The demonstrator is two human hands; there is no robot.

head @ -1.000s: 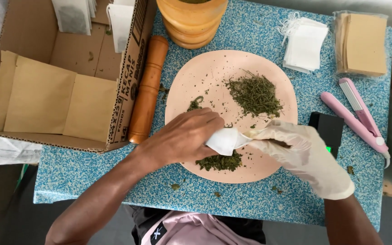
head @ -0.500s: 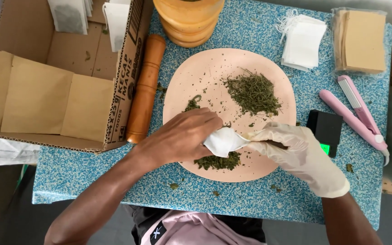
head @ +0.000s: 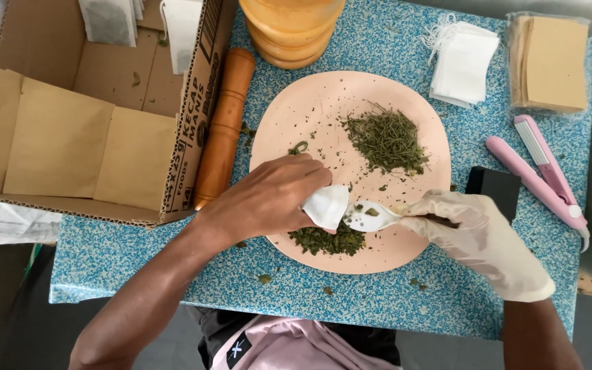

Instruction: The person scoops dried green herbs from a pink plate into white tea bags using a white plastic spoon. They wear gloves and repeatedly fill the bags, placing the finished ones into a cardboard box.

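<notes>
**A:** Only one view here, the head camera looking down on a blue speckled tabletop (head: 138, 267) with a round peach-pink plate (head: 296, 103) in the middle and an open cardboard box (head: 203, 89) of flat brown envelopes on the left. The bare left hand (head: 268, 199) pinches a small white paper sachet (head: 325, 205) at the plate's near edge, fingers pressed shut on it.

**B:** And the gloved right hand (head: 474, 236) is closed round the handle of a small white spoon (head: 371, 216). Its long axis runs left-right, with the bowl pointing at the sachet and sitting just beside its mouth, slightly lower. A few green flakes lie in the bowl. The dark crumbled herb pile (head: 329, 241) is right below both.

**A:** Compared with half a second ago, the spoon bowl was tucked against the sachet; now it's drawn clear to the right, and the sachet stands more upright.
</notes>
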